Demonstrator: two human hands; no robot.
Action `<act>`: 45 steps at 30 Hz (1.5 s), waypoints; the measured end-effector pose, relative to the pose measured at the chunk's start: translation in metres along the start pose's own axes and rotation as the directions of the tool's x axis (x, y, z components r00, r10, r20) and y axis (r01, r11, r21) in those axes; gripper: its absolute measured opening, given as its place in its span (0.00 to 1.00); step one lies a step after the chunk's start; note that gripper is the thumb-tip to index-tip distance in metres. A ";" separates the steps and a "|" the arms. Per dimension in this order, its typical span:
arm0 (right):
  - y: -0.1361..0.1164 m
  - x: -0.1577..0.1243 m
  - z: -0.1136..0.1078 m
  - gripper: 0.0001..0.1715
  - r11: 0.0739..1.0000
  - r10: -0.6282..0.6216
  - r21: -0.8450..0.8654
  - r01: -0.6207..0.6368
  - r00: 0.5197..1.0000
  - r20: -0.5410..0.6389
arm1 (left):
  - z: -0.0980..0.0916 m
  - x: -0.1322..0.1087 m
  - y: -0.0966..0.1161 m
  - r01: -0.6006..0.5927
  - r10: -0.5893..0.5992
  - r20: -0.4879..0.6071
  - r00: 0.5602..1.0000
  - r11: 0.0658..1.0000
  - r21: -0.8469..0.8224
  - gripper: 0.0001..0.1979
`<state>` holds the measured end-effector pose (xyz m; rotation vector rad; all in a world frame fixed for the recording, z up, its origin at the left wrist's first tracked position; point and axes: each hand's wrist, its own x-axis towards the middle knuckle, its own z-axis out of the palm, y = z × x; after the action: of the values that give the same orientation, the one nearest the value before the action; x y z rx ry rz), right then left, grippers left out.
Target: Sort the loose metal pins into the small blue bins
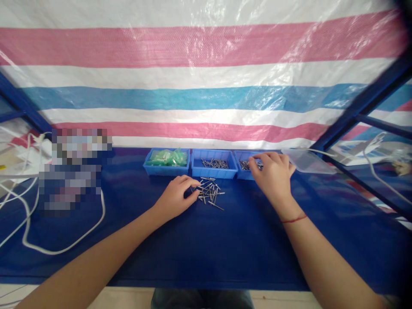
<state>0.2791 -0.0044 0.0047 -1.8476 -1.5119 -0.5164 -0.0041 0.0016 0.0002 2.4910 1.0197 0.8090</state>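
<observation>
A loose heap of small metal pins [210, 192] lies on the blue worktop [206, 249], just in front of the middle blue bin [214, 168]. The left hand [177, 198] rests on the worktop at the heap's left edge, its fingers curled inward with the tips touching the nearest pins; whether it has actually pinched one cannot be told. The right hand [273, 174] is over the right blue bin [245, 166], just right of the middle bin, palm down with thumb and forefinger drawn together above the dark pins inside; if it grips anything, that is hidden. A thin red string [294, 219] circles that wrist.

The middle bin holds more of the same metal pins. Touching its left side, the left blue bin [166, 165] is filled with green plastic pieces [168, 158]. Beyond the right bin, farther from the middle bin, a clear plastic lid [308, 161] lies flat. Well to the left of the bins, a white cable [64, 249] loops over the worktop. Behind the bins hangs a tarpaulin [199, 73] striped pink, white and blue.
</observation>
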 end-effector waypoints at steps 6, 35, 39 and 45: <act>-0.017 -0.007 -0.003 0.14 0.982 -0.149 0.123 0.145 0.989 0.021 | 0.004 -0.003 0.001 -0.048 0.030 0.114 0.993 0.985 0.165 0.09; -0.075 -0.046 0.011 0.16 0.587 -0.355 0.807 -0.065 0.875 0.330 | 0.012 0.001 0.000 -0.034 0.005 -0.132 0.991 0.975 -0.221 0.08; -0.078 -0.047 0.011 0.16 0.558 -0.282 0.817 -0.149 0.891 0.355 | 0.012 0.001 0.001 -0.032 0.008 -0.113 0.994 0.977 -0.212 0.08; -0.082 -0.046 0.006 0.13 0.542 -0.301 0.826 -0.157 0.881 0.365 | 0.013 0.002 0.001 -0.045 0.034 -0.064 0.997 0.980 -0.193 0.07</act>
<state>0.1883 -0.0247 -0.0092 -1.1222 -1.7043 0.6476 0.0058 0.0008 -0.0089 2.3399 0.8672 0.9531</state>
